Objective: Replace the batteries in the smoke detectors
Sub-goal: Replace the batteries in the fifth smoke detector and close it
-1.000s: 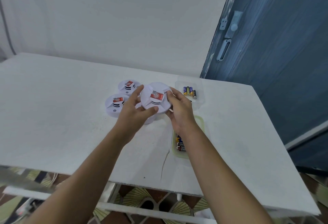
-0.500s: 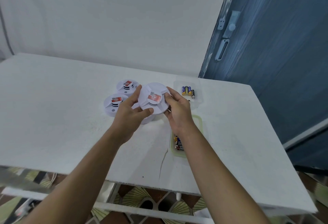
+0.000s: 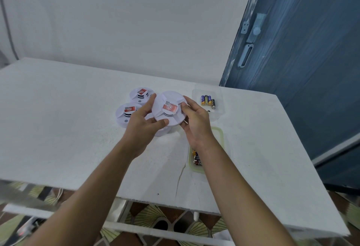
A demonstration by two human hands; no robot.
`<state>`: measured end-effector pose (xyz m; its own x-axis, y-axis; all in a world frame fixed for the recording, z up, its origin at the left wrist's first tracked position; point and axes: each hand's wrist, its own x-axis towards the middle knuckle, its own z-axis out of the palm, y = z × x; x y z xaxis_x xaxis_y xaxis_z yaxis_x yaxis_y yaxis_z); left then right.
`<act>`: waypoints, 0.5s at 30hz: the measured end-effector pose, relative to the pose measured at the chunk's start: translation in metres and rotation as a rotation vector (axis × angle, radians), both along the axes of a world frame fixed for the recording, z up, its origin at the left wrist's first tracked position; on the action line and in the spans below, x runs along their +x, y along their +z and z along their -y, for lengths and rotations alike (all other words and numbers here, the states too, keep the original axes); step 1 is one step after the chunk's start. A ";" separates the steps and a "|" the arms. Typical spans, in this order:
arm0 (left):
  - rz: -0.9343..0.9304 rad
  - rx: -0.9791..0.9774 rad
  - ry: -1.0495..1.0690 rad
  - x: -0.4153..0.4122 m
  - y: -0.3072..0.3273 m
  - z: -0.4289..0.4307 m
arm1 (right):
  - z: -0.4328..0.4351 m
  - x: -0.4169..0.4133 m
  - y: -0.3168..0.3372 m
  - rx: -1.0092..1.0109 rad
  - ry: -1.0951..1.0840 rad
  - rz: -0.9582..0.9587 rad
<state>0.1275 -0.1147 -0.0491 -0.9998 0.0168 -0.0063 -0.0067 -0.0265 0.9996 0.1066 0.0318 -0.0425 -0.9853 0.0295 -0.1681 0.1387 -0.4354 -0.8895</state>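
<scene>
I hold a round white smoke detector (image 3: pixel 169 109) with a red label above the table, tilted toward me. My left hand (image 3: pixel 143 123) grips its left and lower rim; my right hand (image 3: pixel 195 121) grips its right edge. Two more white detectors lie on the table: one (image 3: pixel 126 114) left of my left hand, another (image 3: pixel 140 94) behind it. A further white piece (image 3: pixel 161 131) sits under the held one, mostly hidden. Several batteries (image 3: pixel 208 100) lie in a clear tray (image 3: pixel 219 93) at the back right. More batteries (image 3: pixel 196 159) lie in a green-rimmed tray (image 3: pixel 221 132) under my right wrist.
The white table (image 3: pixel 58 121) has a crack (image 3: pixel 180 177) near its front edge. A blue door (image 3: pixel 302 60) with a latch stands to the right. A white wall runs behind. Patterned floor shows below the table's front edge.
The held detector has tipped more toward me and turned a little between my hands. Both hands stay on it in nearly the same spot.
</scene>
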 end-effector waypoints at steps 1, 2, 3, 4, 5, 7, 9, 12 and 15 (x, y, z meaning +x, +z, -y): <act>0.000 -0.001 0.002 0.000 0.000 0.000 | 0.000 0.000 0.000 -0.002 -0.001 0.003; -0.002 -0.003 0.002 0.000 0.000 0.000 | 0.000 0.000 0.000 -0.005 0.000 0.006; -0.004 -0.005 0.002 0.000 0.000 0.000 | 0.000 0.000 0.000 -0.006 0.002 0.006; -0.007 -0.007 0.001 0.000 0.000 -0.001 | -0.001 0.000 0.000 -0.005 0.003 0.006; -0.008 -0.010 0.000 0.000 -0.001 -0.001 | -0.001 0.000 0.000 -0.006 0.004 0.004; -0.007 -0.006 0.000 -0.001 -0.001 -0.001 | -0.001 0.000 0.000 -0.011 0.007 0.004; -0.005 -0.002 0.003 -0.001 0.000 -0.001 | -0.001 0.000 0.000 -0.011 0.006 0.008; -0.016 -0.009 -0.003 -0.001 -0.001 0.000 | -0.001 0.000 0.000 -0.021 0.003 0.015; -0.020 -0.014 -0.002 -0.002 -0.003 0.001 | -0.001 0.000 0.000 -0.023 0.005 0.013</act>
<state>0.1254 -0.1153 -0.0518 -0.9997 0.0193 0.0131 0.0129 -0.0129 0.9998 0.1063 0.0326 -0.0428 -0.9832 0.0206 -0.1816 0.1526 -0.4549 -0.8774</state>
